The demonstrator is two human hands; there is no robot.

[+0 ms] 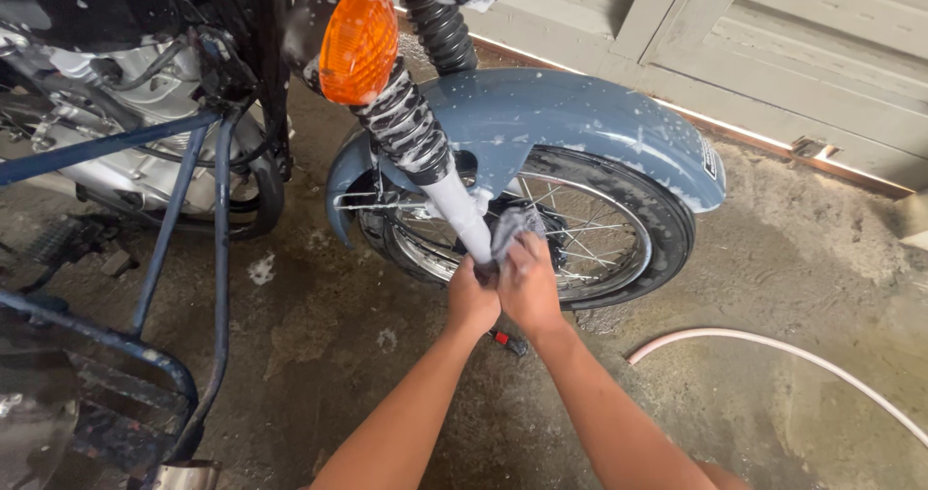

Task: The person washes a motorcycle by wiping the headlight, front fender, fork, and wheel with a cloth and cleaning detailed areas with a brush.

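Both hands low at the soapy fork leg [462, 221]; left hand [472, 299] wrapped round it, steadying; right hand [528, 282] clutching a wet grey cloth [513, 227] against the front wheel [590, 239]; hose [773, 350] on the floor.

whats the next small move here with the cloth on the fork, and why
Probably slide the cloth up the fork leg: both hands, left hand and right hand, sit at its lower end, and suds coat the ribbed boot above.
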